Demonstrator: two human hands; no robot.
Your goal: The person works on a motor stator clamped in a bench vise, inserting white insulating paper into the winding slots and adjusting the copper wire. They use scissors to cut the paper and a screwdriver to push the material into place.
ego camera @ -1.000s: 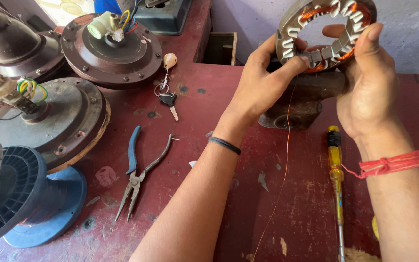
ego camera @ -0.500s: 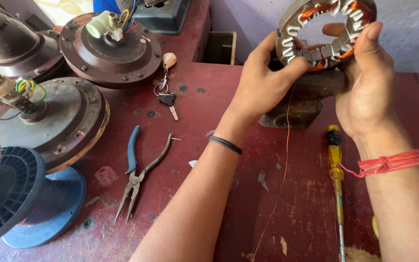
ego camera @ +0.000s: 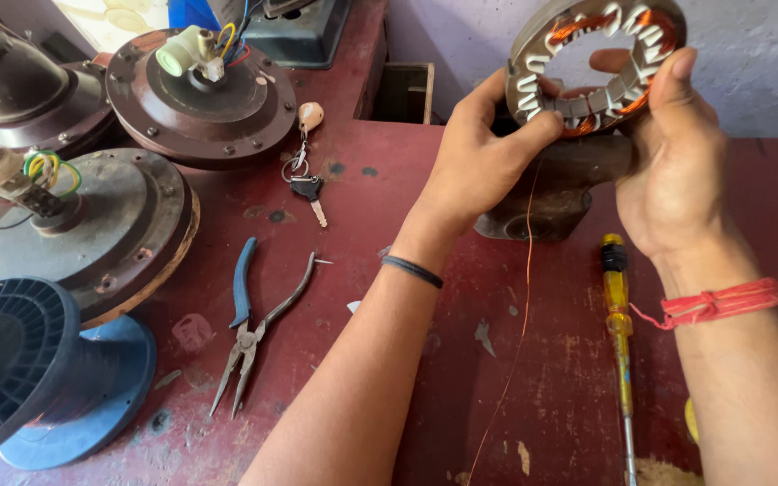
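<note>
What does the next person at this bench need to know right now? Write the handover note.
Left hand and right hand both grip the ring-shaped stator, raised above the red table.
A thin copper wire hangs from the stator down to the table.
Some slots show copper winding; how many remain cannot be told.
Yellow screwdriver lies by the right forearm; blue-handled pliers lie left, untouched.
</note>
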